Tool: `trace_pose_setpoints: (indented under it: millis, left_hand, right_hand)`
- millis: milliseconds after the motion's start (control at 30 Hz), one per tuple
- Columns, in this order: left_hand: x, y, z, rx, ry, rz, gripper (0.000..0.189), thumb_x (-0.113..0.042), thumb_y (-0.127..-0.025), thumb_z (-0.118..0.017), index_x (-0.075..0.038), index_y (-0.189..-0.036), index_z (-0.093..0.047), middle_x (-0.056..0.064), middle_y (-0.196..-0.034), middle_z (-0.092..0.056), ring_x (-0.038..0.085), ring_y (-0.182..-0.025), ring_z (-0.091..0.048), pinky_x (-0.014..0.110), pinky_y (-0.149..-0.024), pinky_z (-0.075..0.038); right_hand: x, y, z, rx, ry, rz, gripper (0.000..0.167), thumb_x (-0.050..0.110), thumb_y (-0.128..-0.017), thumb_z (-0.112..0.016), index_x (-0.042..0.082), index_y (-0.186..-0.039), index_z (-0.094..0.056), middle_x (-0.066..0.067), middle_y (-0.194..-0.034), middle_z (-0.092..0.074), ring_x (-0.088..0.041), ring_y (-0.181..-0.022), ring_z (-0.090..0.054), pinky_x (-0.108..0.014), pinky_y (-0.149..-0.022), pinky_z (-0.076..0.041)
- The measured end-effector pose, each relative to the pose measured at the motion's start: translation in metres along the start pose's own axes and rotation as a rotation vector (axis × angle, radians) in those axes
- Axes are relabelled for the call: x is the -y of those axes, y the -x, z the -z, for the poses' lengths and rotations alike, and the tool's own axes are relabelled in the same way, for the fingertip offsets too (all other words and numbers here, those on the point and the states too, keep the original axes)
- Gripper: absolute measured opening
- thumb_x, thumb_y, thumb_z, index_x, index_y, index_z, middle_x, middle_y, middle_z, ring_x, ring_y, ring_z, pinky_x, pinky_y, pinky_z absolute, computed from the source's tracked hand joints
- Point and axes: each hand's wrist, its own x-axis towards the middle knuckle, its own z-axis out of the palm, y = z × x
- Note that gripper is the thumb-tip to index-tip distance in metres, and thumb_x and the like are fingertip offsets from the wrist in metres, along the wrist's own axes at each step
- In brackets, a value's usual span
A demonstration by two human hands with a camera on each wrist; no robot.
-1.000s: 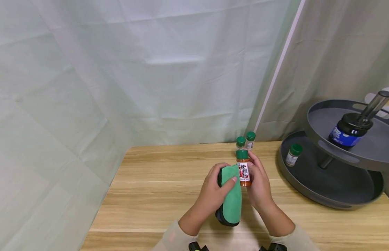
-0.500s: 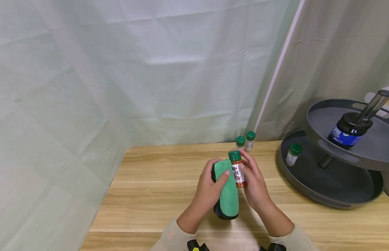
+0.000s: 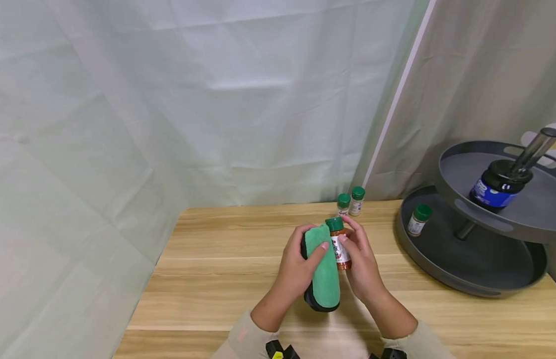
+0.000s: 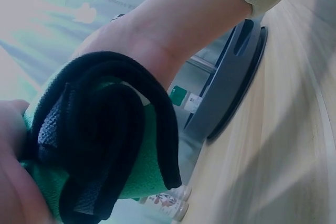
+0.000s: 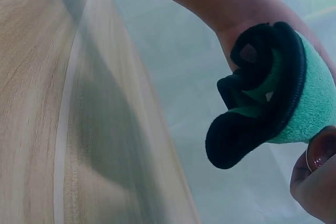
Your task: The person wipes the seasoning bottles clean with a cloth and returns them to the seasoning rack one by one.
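Note:
My left hand [image 3: 298,262] grips a rolled green cloth [image 3: 325,279] with dark edging, its thumb lying across the front. In the left wrist view the dark rolled end of the cloth [image 4: 105,129] faces the camera. Just right of it, my right hand [image 3: 363,262] holds a spice jar [image 3: 340,247] with a green cap, a white label and red-orange powder. The jar leans slightly and its side meets the cloth. In the right wrist view the jar's base [image 5: 321,150] shows beside the cloth [image 5: 310,98]. Both are held above the wooden table [image 3: 215,279].
Two green-capped jars stand near the table's back edge, one jar [image 3: 356,202] right of the other [image 3: 343,203]. At right a two-tier grey tray [image 3: 475,284] bears a green-capped jar [image 3: 419,220] below and a dark blue-labelled jar [image 3: 495,187] above, by a clear tube [image 3: 538,149].
Both hands have shifted a little left with the cloth and the spice jar. The jar has gone from upright to slightly tilted, and the cloth covers more of its label.

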Motion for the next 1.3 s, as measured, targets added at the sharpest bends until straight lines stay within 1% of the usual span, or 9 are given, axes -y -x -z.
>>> trace_pose_setpoints:
  millis: [133, 367, 500, 567, 633, 800, 967, 1167, 1300]
  left_hand:
    - [-0.001, 0.002, -0.002, 0.04, -0.062, -0.001, 0.041, -0.037, -0.097, -0.067, -0.028, -0.134, -0.053, 0.0, -0.129, -0.057, 0.02, -0.109, -0.06, 0.037, -0.088, -0.054]
    - [-0.001, 0.006, -0.006, 0.141, -0.215, -0.065, 0.041, -0.04, -0.095, -0.069, -0.035, -0.133, -0.054, -0.007, -0.13, -0.056, 0.015, -0.111, -0.058, 0.035, -0.09, -0.051]
    - [-0.001, 0.007, -0.006, 0.215, -0.27, -0.125, 0.041, -0.039, -0.094, -0.07, -0.036, -0.132, -0.055, -0.006, -0.127, -0.057, 0.013, -0.108, -0.058, 0.033, -0.088, -0.051]
    - [-0.001, 0.007, -0.007, 0.225, -0.285, -0.146, 0.04, -0.038, -0.093, -0.07, -0.035, -0.131, -0.056, -0.006, -0.126, -0.057, 0.012, -0.107, -0.059, 0.031, -0.088, -0.051]
    - [-0.002, 0.008, -0.007, 0.218, -0.287, -0.143, 0.04, -0.038, -0.092, -0.07, -0.035, -0.13, -0.056, -0.006, -0.125, -0.057, 0.012, -0.106, -0.059, 0.031, -0.087, -0.051]
    - [-0.001, 0.008, -0.008, 0.159, -0.245, -0.079, 0.039, -0.04, -0.093, -0.069, -0.036, -0.13, -0.056, -0.006, -0.125, -0.057, 0.013, -0.106, -0.058, 0.033, -0.086, -0.051]
    - [0.001, 0.006, -0.008, 0.069, -0.188, -0.039, 0.04, -0.04, -0.094, -0.068, -0.033, -0.132, -0.055, -0.007, -0.13, -0.056, 0.015, -0.111, -0.058, 0.036, -0.089, -0.052]
    - [0.002, 0.003, -0.005, -0.009, -0.095, -0.009, 0.042, -0.039, -0.095, -0.068, -0.028, -0.133, -0.054, -0.003, -0.128, -0.056, 0.018, -0.108, -0.06, 0.037, -0.087, -0.054]
    - [0.002, 0.0, -0.002, -0.038, -0.042, -0.022, 0.039, -0.035, -0.096, -0.068, -0.03, -0.132, -0.054, 0.0, -0.126, -0.058, 0.018, -0.106, -0.06, 0.037, -0.086, -0.054]
  right_hand:
    - [0.001, -0.001, 0.0, -0.051, 0.005, -0.007, 0.043, 0.026, -0.111, -0.04, 0.025, -0.153, -0.031, -0.004, -0.121, -0.049, -0.011, -0.097, -0.06, -0.024, -0.073, -0.055]
    - [0.006, -0.003, 0.005, -0.134, -0.039, -0.005, 0.042, 0.029, -0.111, -0.037, 0.025, -0.153, -0.032, -0.001, -0.119, -0.049, -0.009, -0.097, -0.059, -0.019, -0.075, -0.054]
    - [0.009, -0.004, 0.009, -0.145, -0.096, 0.006, 0.042, 0.032, -0.111, -0.033, 0.02, -0.152, -0.035, 0.002, -0.112, -0.055, -0.008, -0.095, -0.058, -0.018, -0.073, -0.054]
    - [0.01, -0.004, 0.01, -0.138, -0.123, 0.003, 0.043, 0.033, -0.112, -0.03, 0.018, -0.151, -0.035, 0.003, -0.107, -0.058, -0.007, -0.093, -0.058, -0.018, -0.071, -0.054]
    - [0.01, -0.004, 0.01, -0.135, -0.141, -0.005, 0.042, 0.033, -0.112, -0.026, 0.019, -0.15, -0.036, 0.003, -0.106, -0.059, -0.007, -0.093, -0.057, -0.017, -0.071, -0.053]
    - [0.008, -0.004, 0.009, -0.145, -0.113, -0.026, 0.042, 0.03, -0.112, -0.022, 0.023, -0.151, -0.035, 0.003, -0.113, -0.057, -0.008, -0.098, -0.057, -0.019, -0.075, -0.052]
    - [0.005, -0.003, 0.007, -0.106, -0.054, -0.029, 0.044, 0.028, -0.112, -0.027, 0.019, -0.155, -0.031, 0.004, -0.124, -0.056, -0.009, -0.101, -0.058, -0.023, -0.08, -0.051]
    - [0.002, -0.001, 0.004, -0.037, -0.019, -0.026, 0.046, 0.025, -0.111, -0.033, 0.016, -0.156, -0.028, 0.0, -0.123, -0.052, -0.011, -0.094, -0.058, -0.023, -0.067, -0.05]
    - [0.002, -0.001, 0.003, -0.023, 0.004, -0.017, 0.047, 0.021, -0.11, -0.039, 0.013, -0.155, -0.03, -0.001, -0.12, -0.05, -0.012, -0.097, -0.058, -0.024, -0.07, -0.053]
